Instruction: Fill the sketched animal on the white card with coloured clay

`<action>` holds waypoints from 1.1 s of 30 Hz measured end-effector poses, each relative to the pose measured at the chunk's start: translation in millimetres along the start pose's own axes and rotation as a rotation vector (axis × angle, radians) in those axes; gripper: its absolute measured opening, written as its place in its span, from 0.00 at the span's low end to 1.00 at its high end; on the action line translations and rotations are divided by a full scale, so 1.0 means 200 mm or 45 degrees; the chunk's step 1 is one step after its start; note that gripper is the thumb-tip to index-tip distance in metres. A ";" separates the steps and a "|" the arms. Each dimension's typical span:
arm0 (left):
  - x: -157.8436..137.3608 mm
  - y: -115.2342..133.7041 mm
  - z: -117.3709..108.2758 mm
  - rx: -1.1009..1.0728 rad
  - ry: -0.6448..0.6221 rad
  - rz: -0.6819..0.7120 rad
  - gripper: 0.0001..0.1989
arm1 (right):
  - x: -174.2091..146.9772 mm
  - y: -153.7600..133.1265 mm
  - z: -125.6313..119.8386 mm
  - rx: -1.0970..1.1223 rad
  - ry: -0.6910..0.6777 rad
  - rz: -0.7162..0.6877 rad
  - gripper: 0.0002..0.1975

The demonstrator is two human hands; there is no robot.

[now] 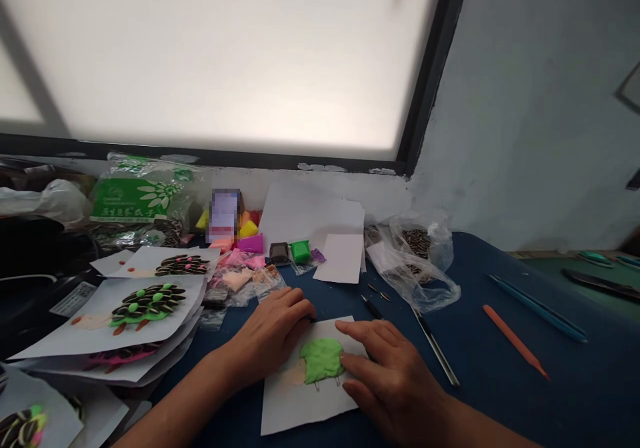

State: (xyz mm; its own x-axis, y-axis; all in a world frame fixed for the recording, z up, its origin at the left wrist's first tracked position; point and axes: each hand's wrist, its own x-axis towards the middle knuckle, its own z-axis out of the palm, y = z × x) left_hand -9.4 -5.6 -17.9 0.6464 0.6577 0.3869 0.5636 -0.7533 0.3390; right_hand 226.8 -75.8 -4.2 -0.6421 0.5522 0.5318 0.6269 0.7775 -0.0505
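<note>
A white sheet of paper (287,416) lies in front of me with a flat patch of light green clay (321,360) on it. A beige clay patch adjoins the green on its left, and short drawn legs show beneath. My left hand (275,331) rests palm down over the sheet's upper left edge, its fingers close together and holding nothing. From the right, my right hand (390,371) reaches over the paper with fingers apart. One of its fingertips touches the green clay's right edge.
Finished sunflower-seed hedgehog pictures (145,305) are stacked at left. Behind are clay packets (240,271), blank paper (340,258) and a plastic bag of seeds (417,248). A pen (435,348), an orange clay tool (515,341) and blue tweezers (537,308) lie at right.
</note>
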 end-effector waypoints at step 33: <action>0.00 0.01 0.01 -0.049 -0.015 -0.034 0.12 | -0.05 0.06 0.06 0.086 -0.018 0.151 0.22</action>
State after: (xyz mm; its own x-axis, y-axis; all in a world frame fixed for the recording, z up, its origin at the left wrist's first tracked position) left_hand -7.2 -7.6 -17.9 0.6371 0.6776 0.3673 0.5609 -0.7345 0.3820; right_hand 234.6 -67.8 -20.0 -0.5716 0.6455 0.5066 0.6680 0.7246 -0.1696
